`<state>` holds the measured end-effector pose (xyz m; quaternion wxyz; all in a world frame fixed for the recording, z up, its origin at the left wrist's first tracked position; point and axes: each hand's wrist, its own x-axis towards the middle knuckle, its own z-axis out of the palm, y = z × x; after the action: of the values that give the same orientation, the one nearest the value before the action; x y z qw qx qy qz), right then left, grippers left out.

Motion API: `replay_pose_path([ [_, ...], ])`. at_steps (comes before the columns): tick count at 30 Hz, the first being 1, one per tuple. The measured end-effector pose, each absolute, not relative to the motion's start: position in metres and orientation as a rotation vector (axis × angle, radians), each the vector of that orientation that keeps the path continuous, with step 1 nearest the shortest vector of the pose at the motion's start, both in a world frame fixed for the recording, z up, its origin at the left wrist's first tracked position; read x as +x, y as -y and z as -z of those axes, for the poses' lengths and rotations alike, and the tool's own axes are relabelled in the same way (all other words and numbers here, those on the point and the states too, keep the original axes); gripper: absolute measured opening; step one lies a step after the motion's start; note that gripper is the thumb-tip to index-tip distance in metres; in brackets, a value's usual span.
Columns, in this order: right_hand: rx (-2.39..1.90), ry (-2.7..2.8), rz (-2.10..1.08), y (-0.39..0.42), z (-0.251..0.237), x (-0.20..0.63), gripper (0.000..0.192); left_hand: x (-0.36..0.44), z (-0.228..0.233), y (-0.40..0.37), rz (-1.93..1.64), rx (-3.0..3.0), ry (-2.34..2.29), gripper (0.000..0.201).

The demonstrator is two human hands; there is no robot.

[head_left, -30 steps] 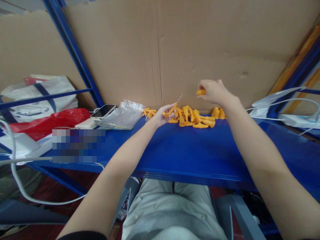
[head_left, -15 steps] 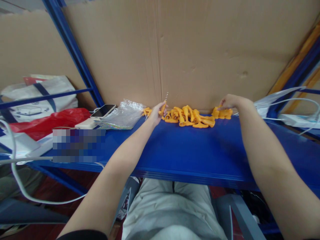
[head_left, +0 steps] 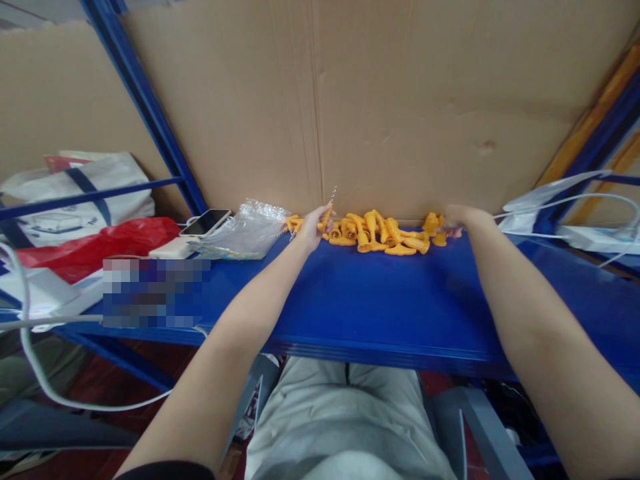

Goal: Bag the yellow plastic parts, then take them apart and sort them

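Note:
A heap of orange plastic pieces (head_left: 380,235) lies at the back of a blue shelf (head_left: 380,307), against a cardboard wall. My left hand (head_left: 314,225) is at the heap's left end, closed on one orange piece with a thin metal chain (head_left: 332,195) sticking up from it. My right hand (head_left: 457,219) rests on the orange pieces at the heap's right end (head_left: 434,227); its fingers are curled over them, and whether it grips one cannot be told.
A clear plastic bag (head_left: 245,230), a phone (head_left: 206,222) and a white power bank (head_left: 173,248) lie left of the heap. A red bag (head_left: 95,241) and a white bag (head_left: 80,193) sit farther left. White cables and plastic (head_left: 565,207) lie at the right.
My right hand came down from the air with an orange piece to the heap's right end. My left hand shifted left and raised its piece, chain pointing up.

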<state>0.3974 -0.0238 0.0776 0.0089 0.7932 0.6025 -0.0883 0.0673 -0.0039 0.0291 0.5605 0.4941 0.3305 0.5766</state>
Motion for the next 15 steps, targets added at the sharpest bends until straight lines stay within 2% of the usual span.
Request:
replay_pose_path([
  [15, 2.550, -1.900, 0.112, 0.006, -0.062, 0.399, 0.024, 0.067, -0.028, -0.002, -1.386, 1.150, -0.779, 0.030],
])
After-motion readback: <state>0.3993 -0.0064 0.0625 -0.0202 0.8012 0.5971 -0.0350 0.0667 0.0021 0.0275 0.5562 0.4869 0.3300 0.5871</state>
